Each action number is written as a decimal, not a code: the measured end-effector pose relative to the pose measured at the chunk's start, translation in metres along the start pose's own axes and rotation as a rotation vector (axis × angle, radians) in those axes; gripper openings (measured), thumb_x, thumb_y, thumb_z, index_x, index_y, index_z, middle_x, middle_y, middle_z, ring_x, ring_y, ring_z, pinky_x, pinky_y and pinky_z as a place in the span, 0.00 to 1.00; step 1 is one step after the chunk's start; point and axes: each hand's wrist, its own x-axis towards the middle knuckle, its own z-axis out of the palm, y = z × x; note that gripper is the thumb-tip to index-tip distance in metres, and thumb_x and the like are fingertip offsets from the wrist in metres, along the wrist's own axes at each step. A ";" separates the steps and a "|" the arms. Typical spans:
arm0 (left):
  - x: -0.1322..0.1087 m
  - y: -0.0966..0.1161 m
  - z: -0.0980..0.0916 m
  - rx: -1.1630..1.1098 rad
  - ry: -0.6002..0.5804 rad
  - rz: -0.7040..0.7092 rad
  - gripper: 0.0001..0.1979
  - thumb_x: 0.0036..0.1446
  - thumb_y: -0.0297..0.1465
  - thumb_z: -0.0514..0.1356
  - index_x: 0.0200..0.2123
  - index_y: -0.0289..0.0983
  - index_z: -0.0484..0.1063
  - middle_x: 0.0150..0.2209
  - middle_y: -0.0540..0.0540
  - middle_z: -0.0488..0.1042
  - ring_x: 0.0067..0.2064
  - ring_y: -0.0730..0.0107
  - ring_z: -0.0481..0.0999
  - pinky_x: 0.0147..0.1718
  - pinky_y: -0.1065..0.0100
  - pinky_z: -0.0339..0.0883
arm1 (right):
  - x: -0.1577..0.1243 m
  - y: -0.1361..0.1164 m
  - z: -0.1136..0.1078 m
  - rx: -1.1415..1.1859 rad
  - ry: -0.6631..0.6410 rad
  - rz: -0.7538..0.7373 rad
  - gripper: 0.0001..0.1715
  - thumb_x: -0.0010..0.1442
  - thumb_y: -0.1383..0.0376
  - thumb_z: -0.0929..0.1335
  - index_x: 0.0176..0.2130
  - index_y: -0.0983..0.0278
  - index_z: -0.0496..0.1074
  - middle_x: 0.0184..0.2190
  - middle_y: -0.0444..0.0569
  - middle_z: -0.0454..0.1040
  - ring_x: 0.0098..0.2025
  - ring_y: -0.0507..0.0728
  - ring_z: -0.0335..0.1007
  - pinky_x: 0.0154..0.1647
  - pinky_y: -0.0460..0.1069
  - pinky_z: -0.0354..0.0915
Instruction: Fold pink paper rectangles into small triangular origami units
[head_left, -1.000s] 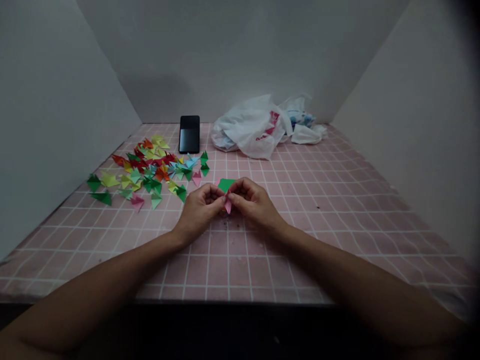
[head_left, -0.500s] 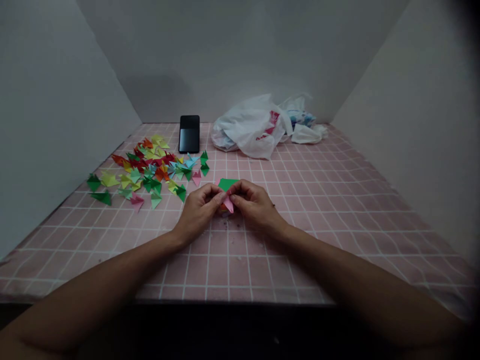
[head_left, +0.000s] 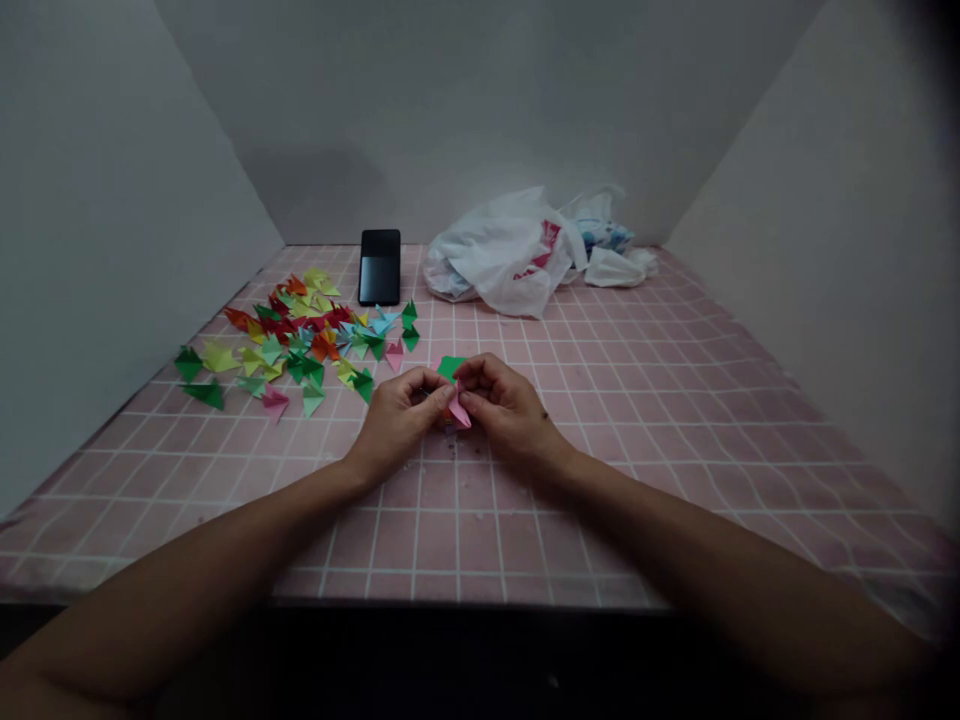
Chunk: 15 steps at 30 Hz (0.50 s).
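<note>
A small folded pink origami paper (head_left: pixel 460 410) is pinched between my two hands above the table's middle. My left hand (head_left: pixel 409 410) grips its left side with thumb and forefinger. From the right, my right hand (head_left: pixel 502 405) closes its thumb and fingertips on the same paper. Behind the fingers a green paper sheet (head_left: pixel 451 367) shows, with a sliver of pink at its left; the hands hide the rest. Something orange peeks out under the fingers, too covered to name.
Many-coloured folded paper cranes (head_left: pixel 304 368) lie spread on the left of the pink checked tablecloth (head_left: pixel 525 545). Behind them a black phone (head_left: pixel 379 268) leans upright. A white plastic bag (head_left: pixel 502 255) and a crumpled white wrapper (head_left: pixel 619 268) rest by the back wall.
My right hand has shifted up slightly and turned, covering more of the green sheet. The pink paper has tilted a little between the fingertips. My left hand is nearly still.
</note>
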 end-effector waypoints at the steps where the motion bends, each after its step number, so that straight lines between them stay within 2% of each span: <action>1: 0.000 0.000 0.000 0.010 0.002 0.004 0.10 0.55 0.38 0.66 0.30 0.36 0.74 0.26 0.50 0.75 0.27 0.72 0.74 0.29 0.70 0.69 | 0.000 0.000 0.000 -0.004 0.000 -0.002 0.09 0.57 0.66 0.68 0.40 0.59 0.67 0.34 0.43 0.72 0.35 0.53 0.71 0.35 0.50 0.69; 6: 0.000 0.002 0.000 0.047 0.025 0.016 0.10 0.53 0.37 0.66 0.28 0.37 0.73 0.25 0.50 0.74 0.27 0.72 0.73 0.28 0.71 0.67 | -0.001 0.000 0.000 -0.024 -0.002 0.009 0.09 0.57 0.66 0.68 0.40 0.58 0.68 0.34 0.44 0.73 0.35 0.54 0.72 0.34 0.49 0.69; 15: -0.001 -0.001 -0.001 0.114 0.054 0.046 0.09 0.54 0.35 0.64 0.27 0.37 0.72 0.26 0.50 0.75 0.28 0.72 0.73 0.29 0.71 0.66 | -0.001 -0.007 -0.001 -0.037 0.004 0.075 0.04 0.59 0.63 0.68 0.35 0.61 0.69 0.27 0.42 0.72 0.28 0.51 0.69 0.29 0.48 0.66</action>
